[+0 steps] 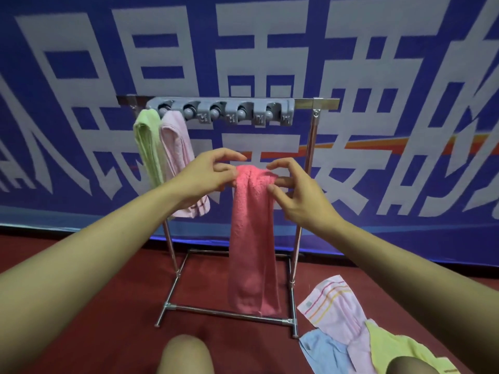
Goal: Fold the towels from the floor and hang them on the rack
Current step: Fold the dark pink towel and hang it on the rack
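A coral-pink towel (252, 238) hangs folded lengthwise in front of the metal rack (310, 163). My left hand (205, 176) pinches its top left edge and my right hand (294, 190) pinches its top right edge. On the rack's grey clip strip (224, 110) hang a green towel (149, 147) and a pale pink towel (176, 152) at the left end. On the floor at the lower right lie a striped pink towel (334, 306), a blue towel (324, 352) and a yellow towel (397, 349).
A blue banner with large white characters (243, 49) covers the wall right behind the rack. The floor (108, 306) is dark red. My knees (186, 354) show at the bottom edge, the right one resting over the yellow towel.
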A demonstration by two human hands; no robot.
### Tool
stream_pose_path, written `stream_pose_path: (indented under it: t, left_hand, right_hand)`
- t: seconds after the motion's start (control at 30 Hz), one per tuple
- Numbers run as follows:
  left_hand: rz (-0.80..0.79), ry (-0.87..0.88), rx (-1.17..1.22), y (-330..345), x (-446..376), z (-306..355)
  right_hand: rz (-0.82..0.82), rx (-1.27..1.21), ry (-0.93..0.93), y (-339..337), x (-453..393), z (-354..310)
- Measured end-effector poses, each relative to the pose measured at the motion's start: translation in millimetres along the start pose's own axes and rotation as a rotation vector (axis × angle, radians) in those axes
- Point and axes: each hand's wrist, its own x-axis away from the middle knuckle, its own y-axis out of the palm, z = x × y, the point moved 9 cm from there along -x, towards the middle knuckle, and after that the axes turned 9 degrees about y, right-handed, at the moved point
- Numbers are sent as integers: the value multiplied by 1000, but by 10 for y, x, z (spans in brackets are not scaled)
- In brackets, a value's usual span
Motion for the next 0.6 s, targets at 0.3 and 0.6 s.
stream_pose_path:
  t: [0.3,0.6]
  left_hand:
    - [-75,22,-60,164,14,-28]
    - [-45,52,-77,231,-50,-184]
  right_hand:
    - [31,48,11,-41,39,102]
    - [83,151,-42,-70,38,196]
